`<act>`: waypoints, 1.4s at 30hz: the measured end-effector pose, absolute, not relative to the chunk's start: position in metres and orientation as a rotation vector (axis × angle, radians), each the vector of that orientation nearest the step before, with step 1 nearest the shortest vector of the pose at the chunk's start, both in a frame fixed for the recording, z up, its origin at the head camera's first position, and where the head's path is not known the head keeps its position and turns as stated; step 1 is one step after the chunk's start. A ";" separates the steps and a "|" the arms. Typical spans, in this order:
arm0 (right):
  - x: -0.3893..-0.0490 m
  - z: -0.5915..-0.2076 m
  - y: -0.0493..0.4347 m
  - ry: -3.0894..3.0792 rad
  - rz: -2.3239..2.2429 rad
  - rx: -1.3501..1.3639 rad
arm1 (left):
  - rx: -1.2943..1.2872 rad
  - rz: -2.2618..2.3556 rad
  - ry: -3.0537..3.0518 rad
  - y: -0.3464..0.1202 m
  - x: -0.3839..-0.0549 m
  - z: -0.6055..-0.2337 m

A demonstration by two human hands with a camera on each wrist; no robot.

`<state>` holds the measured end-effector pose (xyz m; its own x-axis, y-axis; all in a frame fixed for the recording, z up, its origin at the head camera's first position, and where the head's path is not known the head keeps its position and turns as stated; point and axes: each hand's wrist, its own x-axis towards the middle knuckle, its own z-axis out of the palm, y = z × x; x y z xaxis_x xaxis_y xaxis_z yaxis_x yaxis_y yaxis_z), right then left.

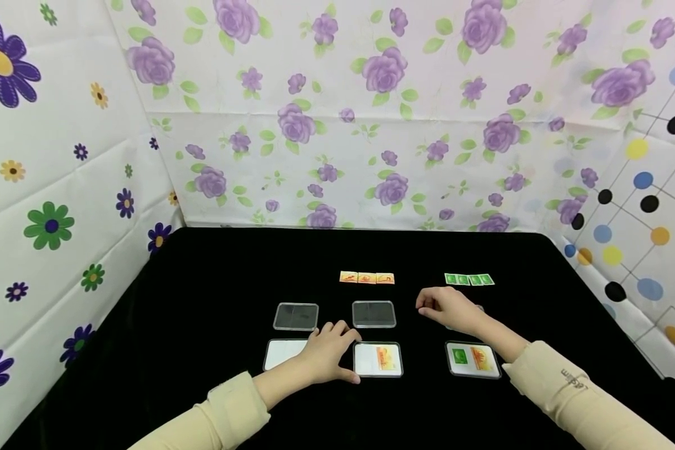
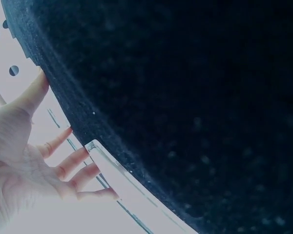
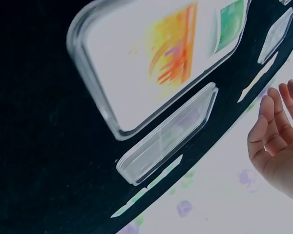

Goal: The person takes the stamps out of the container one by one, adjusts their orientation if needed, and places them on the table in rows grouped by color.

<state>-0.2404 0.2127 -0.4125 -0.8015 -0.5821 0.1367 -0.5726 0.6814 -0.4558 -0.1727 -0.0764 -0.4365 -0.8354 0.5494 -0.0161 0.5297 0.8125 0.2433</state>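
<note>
Sleeves [image 1: 582, 397]: cream cuffs nearest the camera, both cut off by the bottom edge; lettering on the right one is hard to read.
Left hand [image 1: 330, 354]: spread, thumb and forefinger at the left corners of the front middle case [image 1: 365, 360]; whether they touch it I cannot tell.
Front middle case: white inside, holding an orange card [image 1: 386, 359] toward its right.
Front left case [image 1: 281, 354]: white, its right end hidden by the left hand.
Right hand [image 1: 449, 306]: fingers loosely bent, over the rear right case [image 3: 168, 134]; whether thumb and fingertips meet is unclear, and the right wrist view crops the hand.
Rear right case: mostly covered by that hand from the head, but plain and clear from the right wrist.
Front right case [image 1: 469, 371]: a green card [image 1: 460, 356] beside a second orange card [image 1: 482, 359].
Rear pair: left clear case [image 1: 295, 317] and middle clear case [image 1: 374, 314], side by side but apart.
Loose cards: orange row [image 1: 367, 278] and green row [image 1: 469, 280] farther back, their pictures too small to read.
Left wrist view: washed out, mostly dark cloth [image 2: 185, 97]; which pale rim lies by the fingertips is uncertain.
</note>
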 end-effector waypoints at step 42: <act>-0.191 -0.425 0.163 2.814 -0.728 -1.037 | 0.865 0.362 2.902 -0.076 -0.172 -0.434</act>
